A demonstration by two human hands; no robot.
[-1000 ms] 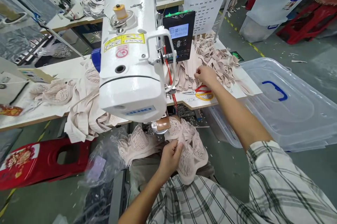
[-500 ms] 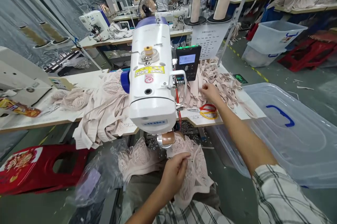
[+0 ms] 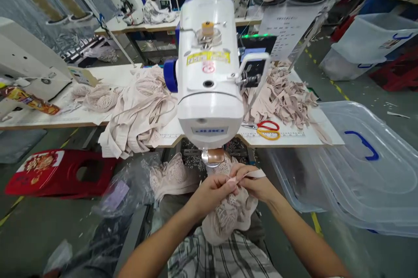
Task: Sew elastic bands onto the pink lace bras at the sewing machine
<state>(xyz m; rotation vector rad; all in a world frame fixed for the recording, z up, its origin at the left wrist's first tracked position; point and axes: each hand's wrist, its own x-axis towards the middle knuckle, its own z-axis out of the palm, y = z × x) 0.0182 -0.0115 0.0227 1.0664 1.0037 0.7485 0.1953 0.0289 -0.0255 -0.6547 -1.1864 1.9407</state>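
A pale pink lace bra [image 3: 225, 217] hangs over my lap below the white sewing machine [image 3: 209, 106], one part reaching up to the machine's narrow arm end. My left hand [image 3: 215, 191] is closed on the bra's edge, thumb and fingers pinched together. Right beside it, almost touching, my right hand [image 3: 256, 184] pinches a short pale pink fabric strip [image 3: 256, 174], whose free end sticks out to the right. Where strip and bra meet, fingers cover the detail. Another lace cup [image 3: 174, 175] lies to the left, over my leg.
Red-and-yellow-handled scissors [image 3: 268, 130] lie on the table right of the machine, before a heap of fabric strips [image 3: 284, 95]. More pink garments [image 3: 137, 112] drape over the table's left edge. A clear plastic bin lid [image 3: 375, 169] is at right, a red stool [image 3: 62, 173] at left.
My right hand has come from the strip heap on the table down to the bra, bringing a strip beside my left hand. My left hand keeps its pinch. The view has tilted downward.
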